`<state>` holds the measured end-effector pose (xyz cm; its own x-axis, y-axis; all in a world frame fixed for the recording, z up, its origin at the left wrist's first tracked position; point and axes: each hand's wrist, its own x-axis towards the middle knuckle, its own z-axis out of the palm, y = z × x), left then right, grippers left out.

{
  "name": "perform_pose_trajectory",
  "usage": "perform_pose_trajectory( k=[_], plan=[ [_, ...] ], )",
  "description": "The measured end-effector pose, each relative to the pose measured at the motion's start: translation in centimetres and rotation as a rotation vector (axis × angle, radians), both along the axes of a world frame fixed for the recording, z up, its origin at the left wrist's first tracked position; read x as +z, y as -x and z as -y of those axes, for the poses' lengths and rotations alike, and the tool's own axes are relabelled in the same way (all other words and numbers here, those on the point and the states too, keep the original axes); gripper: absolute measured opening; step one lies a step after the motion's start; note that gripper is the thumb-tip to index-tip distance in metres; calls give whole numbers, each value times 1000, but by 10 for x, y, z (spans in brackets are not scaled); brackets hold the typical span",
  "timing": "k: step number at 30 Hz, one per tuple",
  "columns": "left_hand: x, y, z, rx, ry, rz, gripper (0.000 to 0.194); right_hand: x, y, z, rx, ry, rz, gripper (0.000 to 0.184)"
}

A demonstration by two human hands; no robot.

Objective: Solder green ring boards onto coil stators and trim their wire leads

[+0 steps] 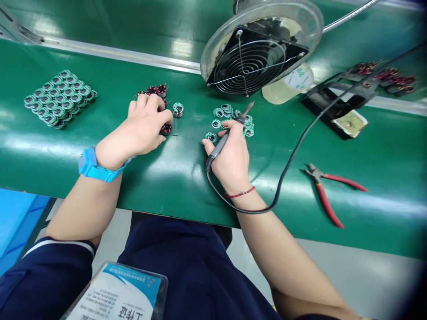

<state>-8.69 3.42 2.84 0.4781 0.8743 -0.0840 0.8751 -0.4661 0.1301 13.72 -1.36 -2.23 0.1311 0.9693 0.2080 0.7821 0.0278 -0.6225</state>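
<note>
From where I'm standing, the left hand (143, 122) is bending over a cluster of red-and-black coils (162, 90), left of centre in the upper half of the frame. Its thumb and fingers are curving around a near coil (166, 129), but I cannot tell whether they are gripping it or only touching it. Just right of them, a coil topped with a green board (178, 109) is standing on the green bench (180, 178).

Near the middle of the frame, the right hand (233, 155) is holding a soldering iron (220, 144) across its grip, tip towards the upper right. Its thumb and forefinger ends are standing apart, close to the loose round boards (227, 109); the thumb is sitting beside a single board (211, 137).

To my eye, doing this well is about handling small parts while armed with a tip that may be hot. That tip is pointing away from both hands, which seems right, though it is hanging close above the boards, so the wrist should be turning gently. The cable (283, 178) is looping by the right wrist and wants slack. Taking each coil by its sides would probably be sparing the fine wires.
</note>
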Motion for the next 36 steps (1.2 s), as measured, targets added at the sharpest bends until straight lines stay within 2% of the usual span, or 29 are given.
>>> perform_pose_trajectory(
  k=[5,10,13,16,19,22,26,29,32,36],
  plan=[
    [-13,0,-7,-24,-34,116,28,-14,-1,-12,-44,-48,-11,44],
    [-15,-4,-10,-25,-84,146,19,-11,-10,-5,31,-22,-71,46],
    [-9,-19,-2,-82,-97,227,22,-4,-20,7,76,-71,-172,50],
    [-8,-42,13,-216,-17,291,23,1,-34,20,136,-166,-281,51],
    [-14,-66,28,-342,35,278,20,1,-50,33,149,-212,-353,51],
    [-22,-84,38,-393,-29,251,19,-3,-57,44,153,-207,-404,51],
    [-27,-94,45,-429,-88,242,17,-7,-54,49,176,-223,-413,48],
    [-27,-92,47,-439,-85,218,22,-9,-51,49,180,-253,-407,46],
    [-26,-91,46,-459,-78,180,25,-11,-51,48,164,-227,-429,46],
    [-25,-95,46,-431,-105,176,25,-14,-48,51,153,-108,-486,47]
  ],
)
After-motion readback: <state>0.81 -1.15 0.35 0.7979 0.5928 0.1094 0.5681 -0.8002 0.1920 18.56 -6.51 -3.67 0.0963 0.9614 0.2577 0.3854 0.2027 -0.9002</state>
